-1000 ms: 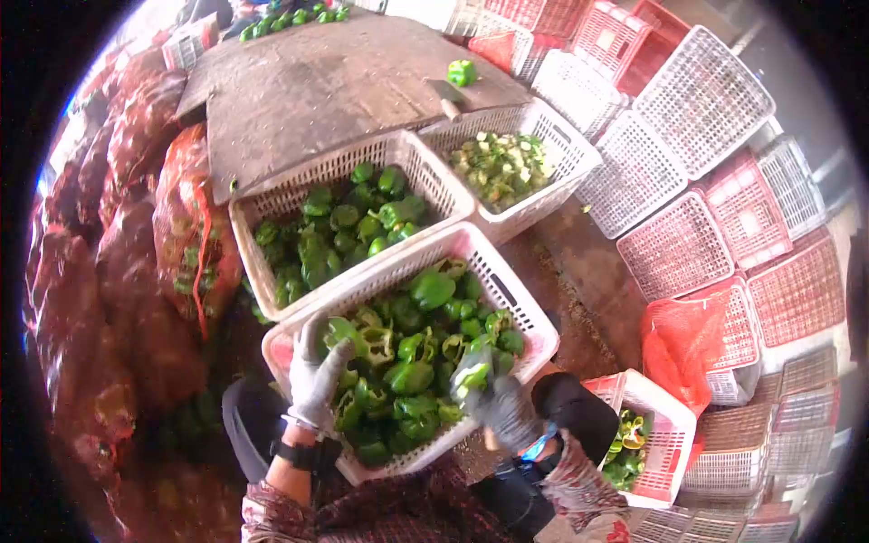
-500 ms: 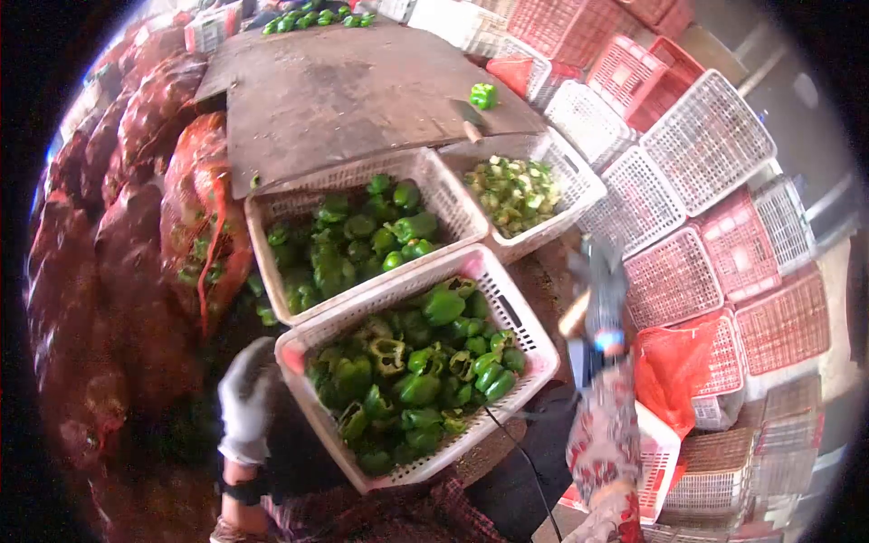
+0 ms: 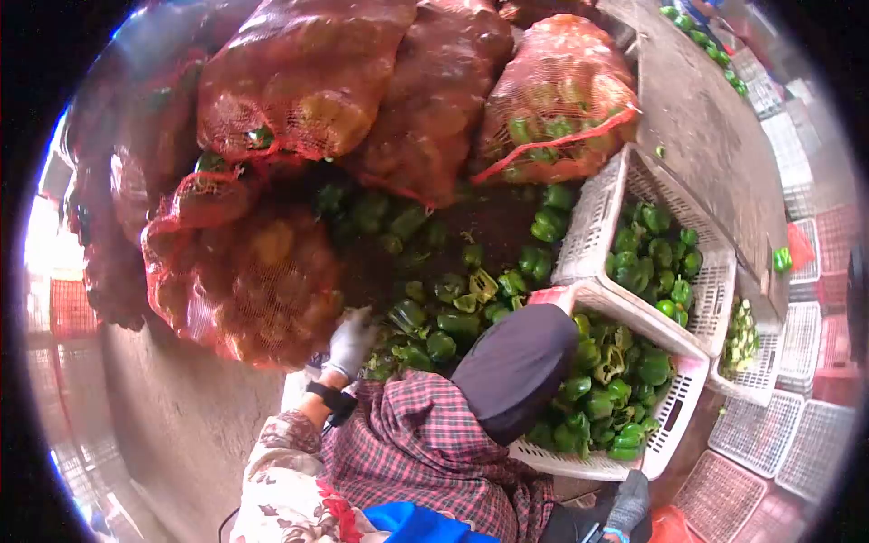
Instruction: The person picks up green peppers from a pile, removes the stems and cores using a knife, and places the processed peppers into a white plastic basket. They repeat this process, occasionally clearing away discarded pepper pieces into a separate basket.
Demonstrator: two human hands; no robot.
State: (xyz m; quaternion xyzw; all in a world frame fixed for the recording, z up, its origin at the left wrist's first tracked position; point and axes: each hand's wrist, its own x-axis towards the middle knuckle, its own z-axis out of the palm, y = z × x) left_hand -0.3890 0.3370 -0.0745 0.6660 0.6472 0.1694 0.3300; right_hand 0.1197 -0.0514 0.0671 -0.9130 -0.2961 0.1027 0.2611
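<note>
My left hand (image 3: 351, 344), in a pale glove, reaches beside a full red mesh sack (image 3: 244, 281). Its fingers stretch toward the heap of green bell peppers (image 3: 441, 346) on the floor, some of them cut open. Low on the right is my right hand (image 3: 627, 502) in a grey glove, just below the front edge of a white crate (image 3: 597, 466). Its fingers are closed, and a thin piece stands up from them; I cannot tell what it is. Green bell peppers (image 3: 599, 398), several of them hollowed, lie in this crate. My knee (image 3: 520, 362) covers its left side.
Behind stands a second white crate (image 3: 593, 213) of green peppers, then another crate (image 3: 765, 371) with pale green scraps. A wooden board (image 3: 697, 118) runs along the back right. Tall mesh sacks (image 3: 303, 77) crowd the far side; stacked crates (image 3: 760, 430) stand at right.
My view has swung left toward the sacks and floor peppers. My left hand has moved from beside the near crate to the floor heap; my right hand is now by the crate's front edge.
</note>
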